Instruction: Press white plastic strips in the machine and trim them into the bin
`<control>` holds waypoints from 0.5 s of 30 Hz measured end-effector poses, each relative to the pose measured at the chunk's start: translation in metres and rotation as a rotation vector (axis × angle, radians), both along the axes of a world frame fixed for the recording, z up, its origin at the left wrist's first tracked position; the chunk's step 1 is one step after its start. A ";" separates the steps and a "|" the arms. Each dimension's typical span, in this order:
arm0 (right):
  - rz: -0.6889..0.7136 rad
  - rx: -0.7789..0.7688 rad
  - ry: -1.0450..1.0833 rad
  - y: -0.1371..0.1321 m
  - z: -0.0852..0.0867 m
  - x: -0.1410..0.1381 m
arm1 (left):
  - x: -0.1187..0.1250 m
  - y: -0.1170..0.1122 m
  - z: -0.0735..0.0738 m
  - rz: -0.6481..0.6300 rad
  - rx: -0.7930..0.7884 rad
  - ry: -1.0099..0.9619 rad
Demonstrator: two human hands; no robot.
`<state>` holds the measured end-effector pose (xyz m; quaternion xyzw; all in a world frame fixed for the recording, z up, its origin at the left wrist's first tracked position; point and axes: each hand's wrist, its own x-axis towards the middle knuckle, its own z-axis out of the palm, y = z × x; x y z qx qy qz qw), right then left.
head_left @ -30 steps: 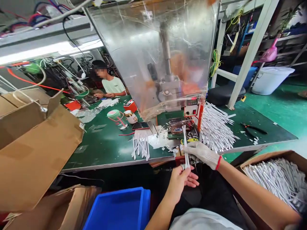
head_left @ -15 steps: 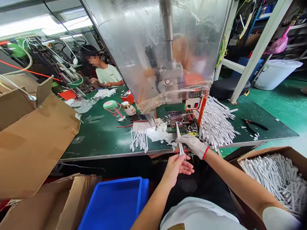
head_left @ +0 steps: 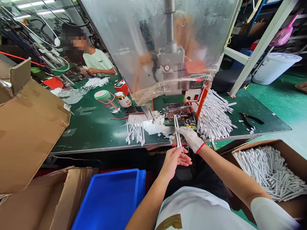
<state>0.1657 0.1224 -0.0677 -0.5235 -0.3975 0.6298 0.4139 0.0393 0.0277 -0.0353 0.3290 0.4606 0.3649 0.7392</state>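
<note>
My gloved right hand (head_left: 190, 138) grips a thin white strip (head_left: 177, 129) at the table's front edge, its far tip pointing at the small fixture (head_left: 174, 110) under the press. My bare left hand (head_left: 174, 157), just below the table edge, pinches the strip's near end. A clear plastic shield (head_left: 163, 44) hangs round the press column. A small bunch of white strips (head_left: 134, 131) lies left of the fixture, and a large heap of white strips (head_left: 213, 118) lies right of it.
A cardboard box of white strips (head_left: 268, 172) stands at my right, a blue bin (head_left: 107, 201) at lower left, brown cartons (head_left: 28, 121) on the left. Pliers (head_left: 251, 117), a phone (head_left: 134, 110), a cup and a mug lie on the green table (head_left: 100, 134). A person sits at the far left.
Both hands with the strip have shifted slightly left and toward the fixture. The camera has tilted down, so the table sits higher in view.
</note>
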 end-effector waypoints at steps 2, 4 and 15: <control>0.002 0.006 0.007 -0.001 0.001 -0.001 | 0.000 0.000 0.000 0.001 0.001 -0.004; -0.001 0.016 0.001 -0.002 0.003 -0.002 | 0.000 0.001 0.001 0.000 0.000 -0.001; -0.087 -0.021 -0.027 -0.010 0.015 -0.006 | 0.000 0.001 0.002 0.001 -0.006 0.003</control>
